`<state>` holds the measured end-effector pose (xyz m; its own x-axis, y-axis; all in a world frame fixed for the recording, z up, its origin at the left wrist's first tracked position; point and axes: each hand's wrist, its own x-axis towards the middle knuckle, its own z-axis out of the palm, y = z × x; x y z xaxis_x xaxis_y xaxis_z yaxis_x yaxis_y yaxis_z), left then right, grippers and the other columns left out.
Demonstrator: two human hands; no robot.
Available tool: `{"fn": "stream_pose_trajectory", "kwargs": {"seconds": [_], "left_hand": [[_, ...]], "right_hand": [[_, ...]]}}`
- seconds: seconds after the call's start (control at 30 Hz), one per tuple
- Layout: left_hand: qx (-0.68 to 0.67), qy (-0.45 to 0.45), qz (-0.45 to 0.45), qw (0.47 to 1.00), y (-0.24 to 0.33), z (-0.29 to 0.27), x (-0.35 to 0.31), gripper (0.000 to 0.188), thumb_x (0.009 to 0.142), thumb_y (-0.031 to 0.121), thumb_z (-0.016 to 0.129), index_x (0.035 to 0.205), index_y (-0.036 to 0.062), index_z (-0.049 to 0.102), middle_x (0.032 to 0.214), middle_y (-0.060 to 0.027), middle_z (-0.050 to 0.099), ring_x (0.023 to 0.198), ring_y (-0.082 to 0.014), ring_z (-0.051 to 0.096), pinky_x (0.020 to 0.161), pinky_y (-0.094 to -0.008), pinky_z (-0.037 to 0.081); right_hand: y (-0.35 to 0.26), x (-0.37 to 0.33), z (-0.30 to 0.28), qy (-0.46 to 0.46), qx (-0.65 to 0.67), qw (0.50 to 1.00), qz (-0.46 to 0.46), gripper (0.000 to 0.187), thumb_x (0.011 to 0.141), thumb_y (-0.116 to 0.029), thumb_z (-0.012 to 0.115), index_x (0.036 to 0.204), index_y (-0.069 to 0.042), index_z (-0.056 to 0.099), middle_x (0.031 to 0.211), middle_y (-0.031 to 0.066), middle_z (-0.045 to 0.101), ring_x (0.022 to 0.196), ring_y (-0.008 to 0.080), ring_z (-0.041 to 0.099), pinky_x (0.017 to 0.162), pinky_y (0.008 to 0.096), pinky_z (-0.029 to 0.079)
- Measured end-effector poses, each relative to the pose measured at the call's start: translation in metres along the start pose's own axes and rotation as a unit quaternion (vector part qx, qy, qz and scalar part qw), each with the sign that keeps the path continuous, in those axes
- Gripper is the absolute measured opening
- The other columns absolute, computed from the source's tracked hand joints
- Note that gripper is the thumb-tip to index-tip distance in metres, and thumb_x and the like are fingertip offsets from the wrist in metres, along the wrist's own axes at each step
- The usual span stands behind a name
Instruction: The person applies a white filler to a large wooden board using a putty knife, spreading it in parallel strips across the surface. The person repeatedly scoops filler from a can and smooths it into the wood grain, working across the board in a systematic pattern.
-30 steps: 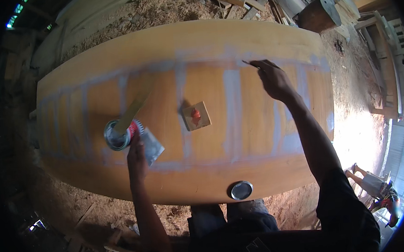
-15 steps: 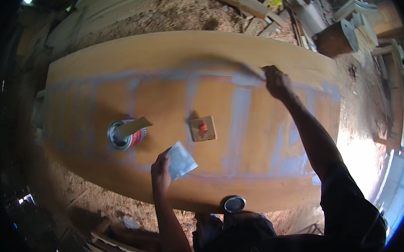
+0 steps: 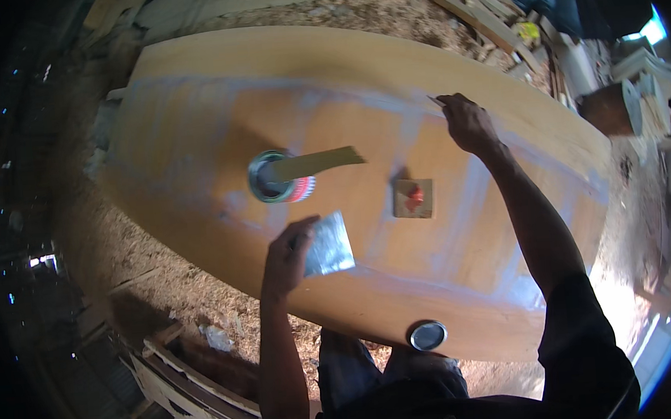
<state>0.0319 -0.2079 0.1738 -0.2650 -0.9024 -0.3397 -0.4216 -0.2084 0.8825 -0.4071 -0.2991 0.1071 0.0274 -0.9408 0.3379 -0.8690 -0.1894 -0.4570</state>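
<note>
My left hand (image 3: 288, 255) is closed on the edge of a flat, square grey metal plate (image 3: 329, 245), held over the near side of a large wooden panel (image 3: 262, 47). At the panel's far seam, my right hand (image 3: 470, 124) grips a thin flat scraper (image 3: 436, 101), seen nearly edge-on and mostly hidden by the fingers. Grey filler streaks the panel in bands. An open can (image 3: 303, 188) stands beyond my left hand, with a flat tan strip (image 3: 317, 162) sticking out of it. Between my hands lies a small square board (image 3: 403, 209) bearing a red paste (image 3: 415, 197).
A round lid (image 3: 427, 335) with grey inside sits at the panel's near edge. Scrap wood (image 3: 486, 20) is heaped at the far right, beside a brown drum-like container (image 3: 612, 110). Shavings (image 3: 361, 13) cover the floor. A wooden frame (image 3: 200, 382) stands at lower left.
The view has shifted, so the panel and can appear farther right. Against the panel, my right hand with the scraper has moved left along the far seam; my left hand has also moved left.
</note>
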Motion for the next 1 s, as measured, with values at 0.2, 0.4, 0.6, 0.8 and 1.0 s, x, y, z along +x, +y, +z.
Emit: {"fn": "stream_pose_trajectory", "kwargs": {"seconds": [0.2,0.4,0.6,0.8,1.0], "left_hand": [[-0.202,0.010,-0.127,0.971,-0.050,-0.068,-0.073,0.048,0.107,0.038,0.054,0.130,-0.0031,0.065,0.118,-0.0066,0.069,0.109,-0.0134,0.062,0.099,-0.0306,0.048],[-0.374,0.076,-0.153,0.912,-0.111,-0.159,-0.074,0.050,0.106,0.038,0.055,0.134,-0.0038,0.060,0.127,-0.0091,0.066,0.118,-0.0188,0.063,0.106,-0.0372,0.048],[-0.558,0.008,-0.139,0.818,-0.142,-0.251,0.024,0.049,0.106,0.037,0.055,0.135,-0.0021,0.056,0.127,-0.0116,0.066,0.115,-0.0235,0.066,0.100,-0.0432,0.056],[-0.638,0.055,-0.098,0.762,-0.080,-0.306,0.097,0.055,0.110,0.046,0.040,0.139,0.0015,0.053,0.129,-0.0135,0.066,0.117,-0.0266,0.066,0.104,-0.0459,0.052],[-0.689,0.068,-0.007,0.722,-0.061,-0.355,0.125,0.057,0.109,0.045,0.044,0.137,-0.0032,0.053,0.125,-0.0136,0.067,0.113,-0.0221,0.067,0.098,-0.0387,0.055]], "right_hand": [[-0.080,0.068,-0.001,-0.057,0.129,0.988,0.063,0.032,0.100,-0.010,0.053,0.129,-0.003,0.064,0.119,0.0219,0.068,0.106,0.0368,0.067,0.090,0.0432,0.053],[-0.167,0.140,-0.040,-0.060,0.360,0.916,0.165,0.048,0.098,-0.029,0.060,0.134,0.002,0.056,0.115,0.0119,0.067,0.089,0.0145,0.063,0.073,0.0294,0.051],[-0.296,0.174,-0.015,0.002,0.452,0.878,0.156,0.039,0.098,-0.019,0.050,0.129,0.005,0.057,0.120,0.0182,0.065,0.102,0.0324,0.070,0.081,0.0401,0.060],[-0.460,0.197,0.141,-0.073,0.564,0.822,0.028,0.037,0.097,0.000,0.057,0.133,-0.004,0.066,0.142,0.0225,0.059,0.134,0.0394,0.055,0.111,0.0530,0.044],[-0.535,0.237,0.196,-0.171,0.368,0.908,-0.107,0.045,0.082,0.005,0.075,0.121,-0.019,0.076,0.144,0.0212,0.058,0.138,0.0417,0.051,0.110,0.0480,0.047]]}}
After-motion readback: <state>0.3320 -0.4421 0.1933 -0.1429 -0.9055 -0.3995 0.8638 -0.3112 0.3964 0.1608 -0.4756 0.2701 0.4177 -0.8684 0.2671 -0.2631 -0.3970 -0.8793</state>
